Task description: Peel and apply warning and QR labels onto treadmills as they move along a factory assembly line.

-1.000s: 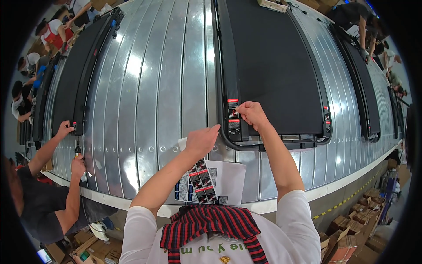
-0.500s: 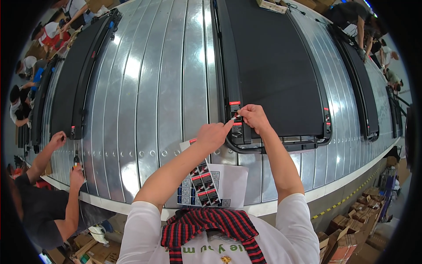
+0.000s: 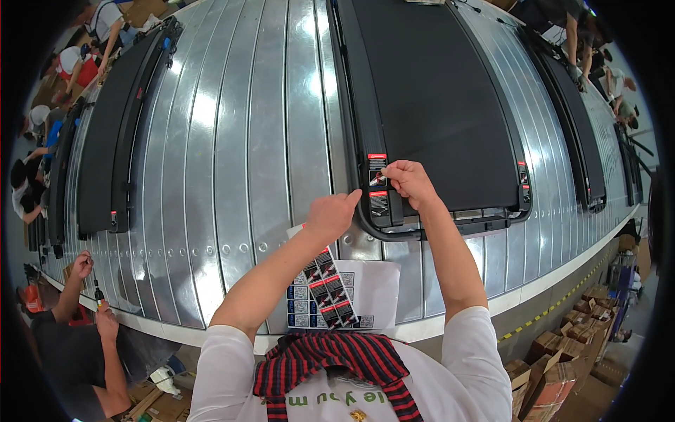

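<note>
**Label going onto corner of black deck: handling notes**

Nearest the body: a white backing sheet (image 3: 376,292) lies flat on the ribbed metal conveyor (image 3: 232,141), carrying a strip of spare labels (image 3: 329,285), red, black and white, laid diagonally across it. The sheet is loose and unweighted; judged light and easy to shift with a careless forearm.

Left hand (image 3: 330,214): curled, index finger extended toward the near left corner of the black deck (image 3: 436,105), tip just beside the lower label. It holds nothing; fingers gathered, not clamped on any object.

Right hand (image 3: 408,181): thumb and fingertips pinched together at the right edge of the applied label (image 3: 377,184), which sits on the deck's left side rail near the corner. Cannot tell whether the pinch grips a lifted edge or only presses it flat.

Handling judgement: the label is thin, flexible film, near weightless and adhesive-backed. Likely to curl, crease or stick to itself if handled in the middle. Best taken by a free corner or edge and smoothed from one end to avoid bubbles. The rail surface looks smooth and hard.

Farther: a matching label (image 3: 521,176) shows on the deck's right rail. A co-worker's hands (image 3: 83,266) are at the conveyor edge, far left. More black decks lie along the line either side.
</note>
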Demonstrator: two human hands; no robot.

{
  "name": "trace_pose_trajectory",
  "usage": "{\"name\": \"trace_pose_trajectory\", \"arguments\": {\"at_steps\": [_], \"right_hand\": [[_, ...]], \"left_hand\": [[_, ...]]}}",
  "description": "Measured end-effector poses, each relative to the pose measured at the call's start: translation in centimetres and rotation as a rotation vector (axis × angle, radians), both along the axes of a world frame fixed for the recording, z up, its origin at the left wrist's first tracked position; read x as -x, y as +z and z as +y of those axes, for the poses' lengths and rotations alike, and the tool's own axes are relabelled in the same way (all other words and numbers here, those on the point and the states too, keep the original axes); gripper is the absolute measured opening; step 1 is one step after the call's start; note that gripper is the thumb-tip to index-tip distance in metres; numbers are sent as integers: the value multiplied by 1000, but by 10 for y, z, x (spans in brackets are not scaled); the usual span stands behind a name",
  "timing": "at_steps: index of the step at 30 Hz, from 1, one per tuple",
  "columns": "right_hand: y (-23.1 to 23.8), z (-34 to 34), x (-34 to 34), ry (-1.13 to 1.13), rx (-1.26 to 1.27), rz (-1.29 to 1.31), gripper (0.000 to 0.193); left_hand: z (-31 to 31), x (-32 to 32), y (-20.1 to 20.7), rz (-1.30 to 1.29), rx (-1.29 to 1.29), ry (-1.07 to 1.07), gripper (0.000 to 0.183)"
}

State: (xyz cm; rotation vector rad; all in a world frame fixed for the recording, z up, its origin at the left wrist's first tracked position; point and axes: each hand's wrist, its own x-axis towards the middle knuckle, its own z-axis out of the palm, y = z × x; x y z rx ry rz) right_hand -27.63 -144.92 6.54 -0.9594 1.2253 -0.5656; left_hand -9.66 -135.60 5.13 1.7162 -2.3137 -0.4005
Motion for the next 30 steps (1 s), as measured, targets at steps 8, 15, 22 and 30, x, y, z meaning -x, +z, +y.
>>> {"name": "trace_pose_trajectory", "arguments": {"at_steps": [8, 15, 22, 30], "right_hand": [[3, 0, -3, 38, -1, 60, 9], [1, 0, -7, 38, 26, 91, 10], [0, 0, -7, 14, 37, 97, 11], [-1, 3, -10, -14, 65, 96, 12]], "left_hand": [[1, -3, 7, -46, -58, -17, 30], [1, -5, 7, -34, -50, -37, 33], [0, -2, 12, -1, -37, -47, 36], [-10, 7, 19, -53, -137, -108, 37]]}}
